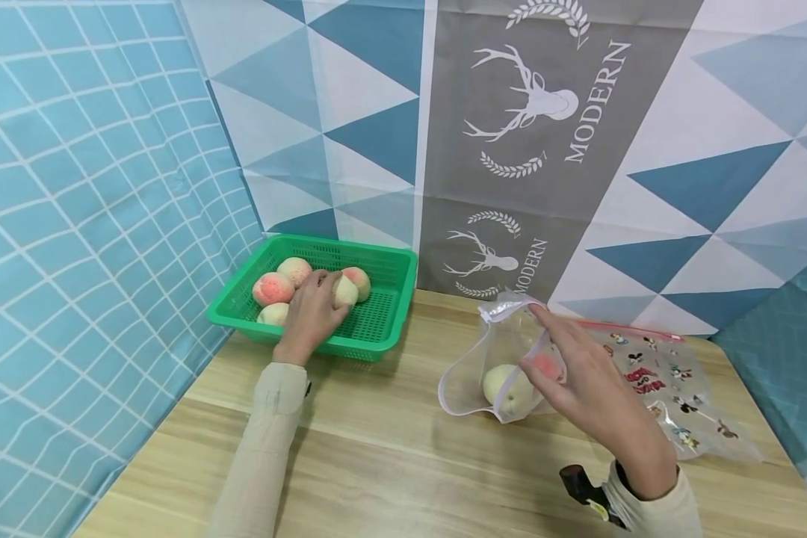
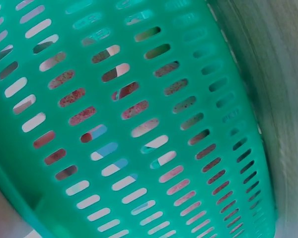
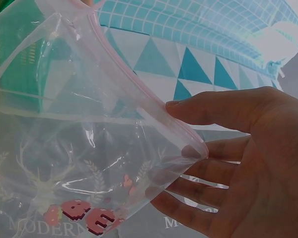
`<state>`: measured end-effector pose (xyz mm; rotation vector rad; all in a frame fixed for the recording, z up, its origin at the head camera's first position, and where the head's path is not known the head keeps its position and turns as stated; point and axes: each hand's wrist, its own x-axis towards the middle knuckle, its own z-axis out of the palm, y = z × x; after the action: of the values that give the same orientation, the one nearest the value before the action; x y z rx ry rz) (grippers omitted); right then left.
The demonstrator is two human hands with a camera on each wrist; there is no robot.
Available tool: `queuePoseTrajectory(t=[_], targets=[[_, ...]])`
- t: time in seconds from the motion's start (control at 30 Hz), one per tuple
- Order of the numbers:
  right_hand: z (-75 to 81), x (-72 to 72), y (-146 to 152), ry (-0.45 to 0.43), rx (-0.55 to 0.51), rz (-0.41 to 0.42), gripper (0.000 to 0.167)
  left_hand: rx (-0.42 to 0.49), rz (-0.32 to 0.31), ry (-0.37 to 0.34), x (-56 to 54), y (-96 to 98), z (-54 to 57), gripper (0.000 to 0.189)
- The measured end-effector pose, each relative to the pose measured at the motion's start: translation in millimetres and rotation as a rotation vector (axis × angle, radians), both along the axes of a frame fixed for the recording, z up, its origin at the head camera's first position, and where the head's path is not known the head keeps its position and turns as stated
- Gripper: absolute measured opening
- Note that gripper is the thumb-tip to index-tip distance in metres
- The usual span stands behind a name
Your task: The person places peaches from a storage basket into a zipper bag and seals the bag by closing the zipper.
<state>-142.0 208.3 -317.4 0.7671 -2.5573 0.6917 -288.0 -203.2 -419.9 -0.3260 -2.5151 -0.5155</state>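
Observation:
My left hand [image 1: 311,312] reaches into a green plastic basket [image 1: 403,288] and grips a pale peach [image 1: 345,292]; its fingertips are partly hidden. Several other peaches lie around it, among them a pink one [image 1: 273,289] at the left. In the left wrist view the slotted basket wall [image 2: 134,148] covers the hand. My right hand [image 1: 595,388] holds the edge of a clear zip bag [image 1: 462,377], thumb on one side and fingers behind the film in the right wrist view. The bag's mouth gapes, and a pale peach [image 1: 500,382] sits inside with a pinkish patch beside it.
A flat clear bag with cartoon prints [image 1: 693,407] and a red zip lies at the right, partly behind my right hand. Patterned sheets [image 1: 370,112] stand close behind the basket and along the left side. Wooden tabletop [image 1: 390,478] stretches in front.

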Motion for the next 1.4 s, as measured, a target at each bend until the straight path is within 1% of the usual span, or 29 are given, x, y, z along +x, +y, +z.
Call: queuePoseTrajectory(t=[0.07,0.23,0.43,0.6,0.9,1.2,1.4], targets=[[-0.2,-0.4,0.0,0.003,-0.001,0.004,0.077,0.001,-0.004,-0.006,0.7,-0.6,2.1,0.056],[0.9,-0.9,-0.6,-0.002,0.004,0.007,0.077,0.039,-0.011,-0.027,6.6,-1.6,13.1,0.057],[1.5,-0.1,-1.3,-0.026,0.006,-0.004,0.076,0.082,-0.025,-0.009,13.2,-5.3,19.7,0.056],[0.9,0.4,-1.7,-0.030,0.006,-0.008,0.076,0.102,-0.048,-0.004,17.4,-2.5,26.0,0.056],[0.4,1.1,-0.6,-0.024,0.009,-0.013,0.077,0.087,-0.083,0.029,27.3,9.1,45.9,0.057],[-0.4,1.0,-0.5,-0.028,0.009,-0.017,0.076,0.075,-0.114,0.058,44.3,20.5,64.9,0.058],[-0.6,0.3,-0.8,-0.027,0.011,-0.011,0.075,0.062,-0.155,0.079,55.1,28.6,74.7,0.058]])
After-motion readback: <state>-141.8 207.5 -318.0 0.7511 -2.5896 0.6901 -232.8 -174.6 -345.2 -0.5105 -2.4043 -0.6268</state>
